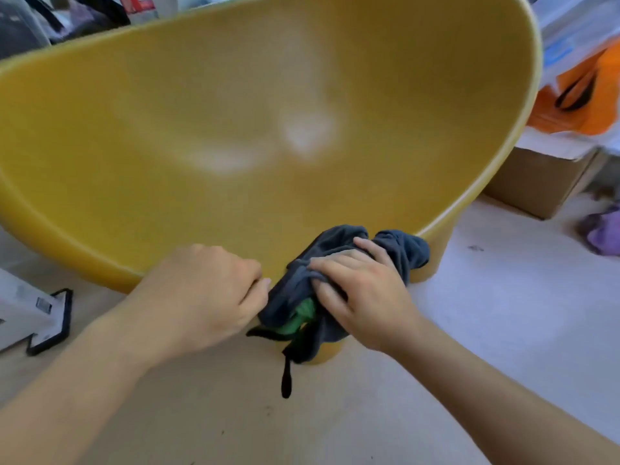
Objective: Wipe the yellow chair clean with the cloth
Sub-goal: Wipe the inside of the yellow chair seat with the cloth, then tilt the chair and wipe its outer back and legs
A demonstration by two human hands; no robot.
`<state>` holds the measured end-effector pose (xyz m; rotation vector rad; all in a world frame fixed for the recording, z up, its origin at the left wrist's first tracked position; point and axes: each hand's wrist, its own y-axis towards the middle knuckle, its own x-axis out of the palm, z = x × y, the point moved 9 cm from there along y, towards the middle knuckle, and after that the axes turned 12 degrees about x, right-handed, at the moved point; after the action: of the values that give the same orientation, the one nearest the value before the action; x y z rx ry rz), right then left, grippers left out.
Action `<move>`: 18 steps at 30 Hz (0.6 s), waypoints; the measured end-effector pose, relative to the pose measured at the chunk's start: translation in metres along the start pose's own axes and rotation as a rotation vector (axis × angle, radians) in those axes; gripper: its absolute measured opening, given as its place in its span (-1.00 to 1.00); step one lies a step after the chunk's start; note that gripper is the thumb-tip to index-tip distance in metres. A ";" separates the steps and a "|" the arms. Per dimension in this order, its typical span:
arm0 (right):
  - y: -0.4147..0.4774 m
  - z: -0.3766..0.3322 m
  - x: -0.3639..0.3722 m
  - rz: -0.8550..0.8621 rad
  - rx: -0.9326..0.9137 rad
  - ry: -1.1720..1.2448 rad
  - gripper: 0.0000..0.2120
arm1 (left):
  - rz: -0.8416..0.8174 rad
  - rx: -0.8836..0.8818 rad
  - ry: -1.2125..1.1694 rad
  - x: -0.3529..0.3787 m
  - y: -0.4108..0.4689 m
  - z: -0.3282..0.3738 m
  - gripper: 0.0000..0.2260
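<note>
So the yellow chair (235, 112) fills most of the view, a big scooped plastic shell with its near rim running right under the hands. A couple of pale smudgy patches show on the inside of the seat, though the picture is a bit blurry there.

The right hand (362, 297) is pressed down and clamped on a bunched dark grey cloth (396, 250), which is draped over the near rim, part inside the shell and part hanging down the outside. There's a bit of green fabric (302, 317) poking out of the bundle and a black strap (286, 377) dangling from it toward the floor (503, 313). The left hand (208, 290) sits just beside the cloth, fingers curled over the rim and closed on it, thumb touching or nearly touching the cloth edge.

Around it is pretty cluttered. On the right, a cardboard box (536, 182) sits close behind the chair's edge, with an orange bag (583, 95) above it and something purple (604, 229) on the floor further right. On the left, a white thing with a black border (40, 320) lies on the floor near the left forearm. Dark stuff is piled behind the chair's top left rim.

The open floor is mostly in front and to the lower right.
</note>
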<state>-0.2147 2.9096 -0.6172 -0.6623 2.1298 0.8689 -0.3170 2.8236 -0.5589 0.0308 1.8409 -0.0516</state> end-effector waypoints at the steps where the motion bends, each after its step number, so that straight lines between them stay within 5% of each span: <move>1: 0.003 0.032 -0.008 0.030 0.071 -0.022 -0.70 | -0.013 -0.005 0.039 -0.001 0.004 0.004 -0.53; 7: 0.039 0.174 -0.070 0.199 0.432 0.020 -0.71 | 0.026 0.041 0.158 -0.002 0.014 0.016 -0.55; 10: 0.046 0.175 -0.077 0.329 0.600 0.204 -0.73 | 0.069 0.105 0.156 -0.001 0.023 0.029 -0.57; 13: 0.024 0.171 -0.063 0.492 0.768 0.307 -0.75 | -0.065 0.121 0.123 0.011 0.025 0.040 -0.61; 18: -0.010 0.096 -0.011 0.365 0.716 0.492 -0.76 | -0.007 0.129 0.157 0.002 0.034 0.047 -0.71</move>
<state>-0.1600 2.9767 -0.6613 -0.1089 2.8200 0.0535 -0.2706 2.8556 -0.5735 0.1218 1.9926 -0.1776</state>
